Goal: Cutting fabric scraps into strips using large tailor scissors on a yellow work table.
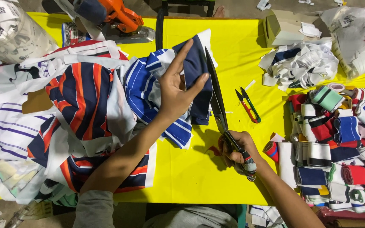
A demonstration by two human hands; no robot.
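Cutting navy fabric [195,80], shears [218,105], handles hidden by right hand [237,154]

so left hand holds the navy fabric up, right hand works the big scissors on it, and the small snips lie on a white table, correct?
Not quite: the table is yellow, not white. The rest stands in the head view: left hand holds the navy fabric, right hand grips the big scissors, and the small snips lie beside.

The right hand [239,152] hides the scissors' [220,109] handles. The striped cloth pile [77,114] covers the tabletop's [233,46] left edge. The rolled strips [343,143] run off the picture's right side.
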